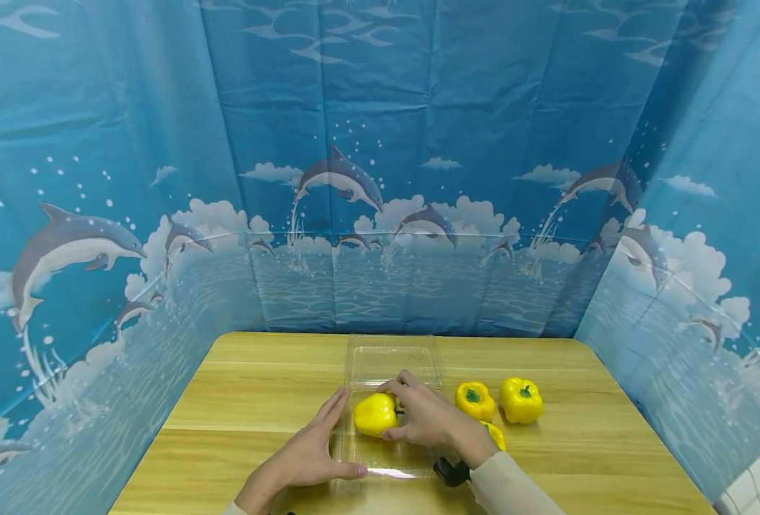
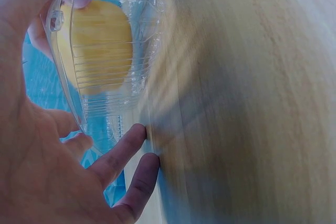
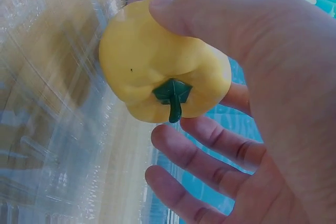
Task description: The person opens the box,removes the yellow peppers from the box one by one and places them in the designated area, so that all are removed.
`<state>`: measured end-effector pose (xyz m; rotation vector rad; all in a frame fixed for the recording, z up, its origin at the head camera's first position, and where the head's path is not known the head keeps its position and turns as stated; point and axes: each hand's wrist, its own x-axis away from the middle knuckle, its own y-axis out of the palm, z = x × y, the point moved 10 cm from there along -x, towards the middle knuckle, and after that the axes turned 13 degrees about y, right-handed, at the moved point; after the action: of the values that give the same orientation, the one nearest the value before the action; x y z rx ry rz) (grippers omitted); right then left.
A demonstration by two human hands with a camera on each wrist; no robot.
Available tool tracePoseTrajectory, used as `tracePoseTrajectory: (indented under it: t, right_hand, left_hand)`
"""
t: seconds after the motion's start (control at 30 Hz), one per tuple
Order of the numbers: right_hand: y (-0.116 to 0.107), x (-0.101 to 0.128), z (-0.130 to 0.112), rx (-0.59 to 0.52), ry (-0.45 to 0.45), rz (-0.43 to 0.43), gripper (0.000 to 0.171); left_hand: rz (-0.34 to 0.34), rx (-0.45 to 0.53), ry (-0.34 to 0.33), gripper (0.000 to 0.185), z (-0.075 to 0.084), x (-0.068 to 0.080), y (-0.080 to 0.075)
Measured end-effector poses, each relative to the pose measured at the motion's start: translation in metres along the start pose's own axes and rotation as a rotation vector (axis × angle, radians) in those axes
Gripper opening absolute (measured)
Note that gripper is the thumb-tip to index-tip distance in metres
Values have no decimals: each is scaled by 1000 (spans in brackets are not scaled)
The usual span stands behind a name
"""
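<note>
Fingers (image 3: 210,19) of right hand (image 1: 425,418) grip yellow bell pepper (image 1: 375,413) over clear plastic clamshell box (image 1: 393,365); left hand (image 1: 309,454) flat, bracing it. Risk: light box skids on bench (image 1: 257,400), pepper rolls out.

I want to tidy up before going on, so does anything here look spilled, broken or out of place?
Nothing stands out. The clear plastic box lies open on the table, the right hand holds a yellow pepper over it, the left hand steadies its edge, and more peppers sit upright beside it.
</note>
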<state>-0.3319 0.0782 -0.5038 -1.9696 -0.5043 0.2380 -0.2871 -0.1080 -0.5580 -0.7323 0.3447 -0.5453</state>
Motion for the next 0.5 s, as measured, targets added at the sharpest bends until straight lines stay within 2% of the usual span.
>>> tracePoseTrajectory:
  t: [0.5]
  right_hand:
    - [-3,4,6,2,-2,47,75]
  left_hand:
    - [9,-4,-2,137,1,1,0]
